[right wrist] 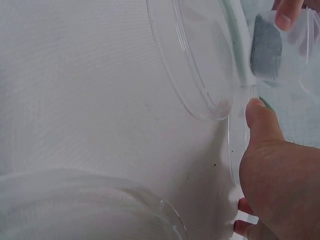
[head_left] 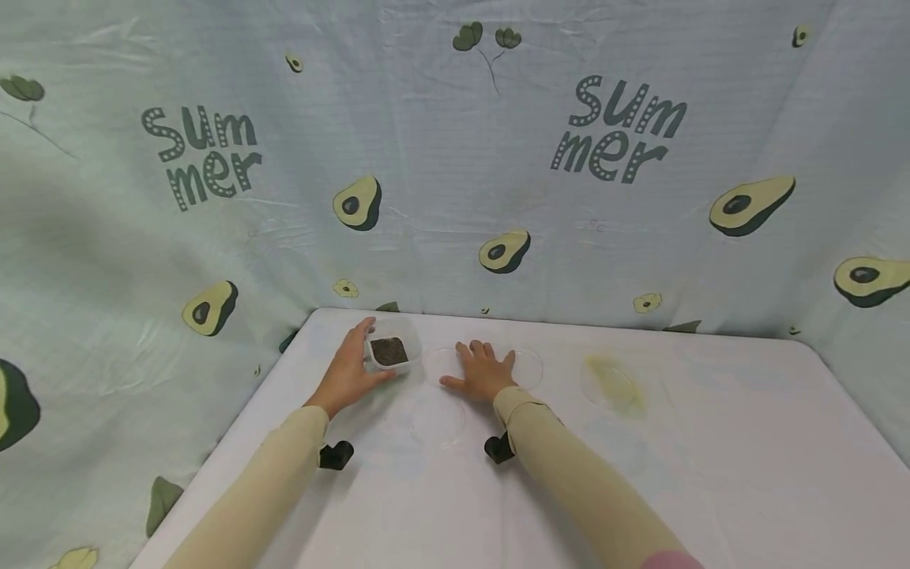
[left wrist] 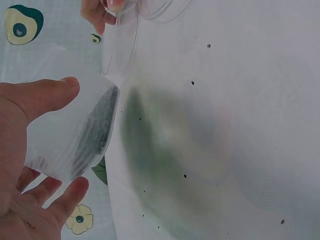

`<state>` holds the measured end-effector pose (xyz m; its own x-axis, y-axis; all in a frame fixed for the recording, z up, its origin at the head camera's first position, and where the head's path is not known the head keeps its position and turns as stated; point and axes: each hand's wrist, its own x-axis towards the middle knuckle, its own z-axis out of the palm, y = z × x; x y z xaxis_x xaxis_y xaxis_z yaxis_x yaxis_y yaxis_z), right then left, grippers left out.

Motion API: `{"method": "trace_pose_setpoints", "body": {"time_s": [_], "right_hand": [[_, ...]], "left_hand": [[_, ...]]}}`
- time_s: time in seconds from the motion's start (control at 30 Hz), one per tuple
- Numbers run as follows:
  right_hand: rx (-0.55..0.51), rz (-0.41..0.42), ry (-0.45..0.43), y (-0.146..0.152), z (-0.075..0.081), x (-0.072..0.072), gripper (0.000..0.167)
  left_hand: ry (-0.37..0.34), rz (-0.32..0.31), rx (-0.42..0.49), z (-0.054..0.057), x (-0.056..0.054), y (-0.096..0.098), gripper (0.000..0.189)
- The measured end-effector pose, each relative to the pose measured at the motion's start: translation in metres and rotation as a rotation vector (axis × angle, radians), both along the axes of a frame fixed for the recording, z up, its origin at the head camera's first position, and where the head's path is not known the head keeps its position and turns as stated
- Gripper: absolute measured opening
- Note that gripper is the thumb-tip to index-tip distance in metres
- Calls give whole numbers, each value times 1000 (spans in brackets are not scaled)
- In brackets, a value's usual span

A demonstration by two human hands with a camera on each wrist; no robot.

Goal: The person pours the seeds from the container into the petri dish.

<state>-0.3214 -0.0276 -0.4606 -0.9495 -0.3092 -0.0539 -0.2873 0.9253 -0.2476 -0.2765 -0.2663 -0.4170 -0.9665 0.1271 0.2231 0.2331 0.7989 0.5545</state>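
My left hand (head_left: 347,373) grips a clear plastic tub (head_left: 400,327) at the table's far left, thumb on one side and fingers on the other. Dark, fine-grained material (head_left: 389,351) covers the tub's bottom. In the left wrist view the tub (left wrist: 55,120) is tilted above the table edge, its contents lying along the far wall. Fingers spread, my right hand (head_left: 486,373) reaches over a clear round dish (head_left: 437,365), touching its rim. Another clear dish (head_left: 529,369) lies just right of that hand, and one more (head_left: 437,420) lies nearer.
Small dark specks (left wrist: 193,83) are scattered on the white table (head_left: 746,458). Further right, a clear dish (head_left: 610,383) lies beside a yellowish stain (head_left: 629,401). A printed avocado curtain (head_left: 426,118) hangs behind and to the left of the table.
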Motion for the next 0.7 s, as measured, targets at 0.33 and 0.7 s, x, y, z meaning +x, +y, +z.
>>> {"method": "trace_pose_setpoints", "body": {"time_s": [0.33,0.7], "right_hand": [[23,-1,11,0,-2,-2,81],[37,6,15,0,0,-3,81]], "left_hand": [[21,-19,-27,2,-3,3,98],[67,-22,-75,4,-6,9,97]]}}
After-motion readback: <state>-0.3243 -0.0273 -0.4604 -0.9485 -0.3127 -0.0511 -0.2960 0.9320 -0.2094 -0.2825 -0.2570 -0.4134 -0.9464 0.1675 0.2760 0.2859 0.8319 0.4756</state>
